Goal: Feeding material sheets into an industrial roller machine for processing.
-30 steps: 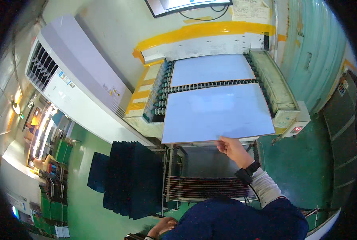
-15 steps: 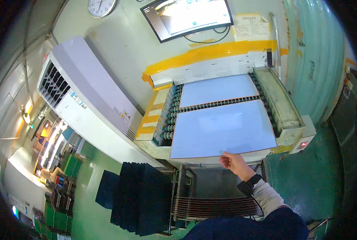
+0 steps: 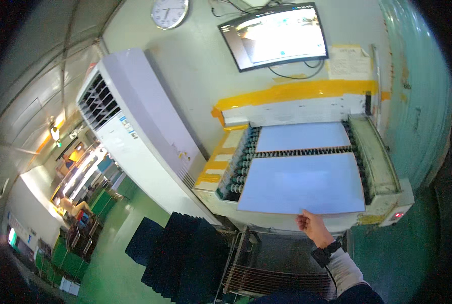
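A pale blue-white rectangular panel with a thin brownish edge lies on the rollers of a conveyor machine, its front edge at the machine's near end. At that edge is my right hand, thumb and fingers closed on the panel's rim. A dark band device is strapped round the wrist, below a light sleeve. Behind the first panel, across a strip of bare rollers, lies a second similar panel. My left hand is out of view.
Below the machine's near end stands a rack with thin parallel bars. Dark upright sheets are left of it. A tall white air conditioner flanks the machine, a monitor hangs above, and pale curtain strips hang at right.
The view has swung left and upward, so the scene sits farther right and lower. My right hand stays at the near panel's front edge.
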{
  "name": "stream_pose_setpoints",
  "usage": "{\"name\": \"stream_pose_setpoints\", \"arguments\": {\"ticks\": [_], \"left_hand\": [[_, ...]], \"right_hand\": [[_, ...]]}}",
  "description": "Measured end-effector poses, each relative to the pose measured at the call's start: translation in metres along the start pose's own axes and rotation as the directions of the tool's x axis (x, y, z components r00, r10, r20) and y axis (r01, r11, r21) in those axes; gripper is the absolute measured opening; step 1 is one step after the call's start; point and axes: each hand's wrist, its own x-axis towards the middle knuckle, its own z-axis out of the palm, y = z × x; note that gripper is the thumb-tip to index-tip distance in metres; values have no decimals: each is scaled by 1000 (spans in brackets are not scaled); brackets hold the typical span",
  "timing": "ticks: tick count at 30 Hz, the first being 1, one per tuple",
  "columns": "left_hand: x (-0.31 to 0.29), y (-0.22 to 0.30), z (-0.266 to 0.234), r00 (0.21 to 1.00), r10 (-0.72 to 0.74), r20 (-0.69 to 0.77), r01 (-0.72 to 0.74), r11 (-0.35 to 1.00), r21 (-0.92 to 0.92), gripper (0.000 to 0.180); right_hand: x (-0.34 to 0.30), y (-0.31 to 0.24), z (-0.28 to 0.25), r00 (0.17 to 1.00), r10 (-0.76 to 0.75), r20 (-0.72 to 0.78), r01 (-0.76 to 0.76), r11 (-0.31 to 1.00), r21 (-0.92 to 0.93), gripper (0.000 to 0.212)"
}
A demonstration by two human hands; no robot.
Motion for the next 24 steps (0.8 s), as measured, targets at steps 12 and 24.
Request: {"name": "stream_pose_setpoints", "arguments": {"ticks": [12, 24], "left_hand": [[-2, -36, 14, 997, 53, -56, -54, 998, -27, 30], [-13, -50, 13, 995, 74, -67, -77, 996, -44, 26]], "right_hand": [[2, -17, 11, 999, 25, 27, -24, 1000, -11, 36], [3, -21, 16, 991, -47, 126, 48, 999, 0, 34]]}}
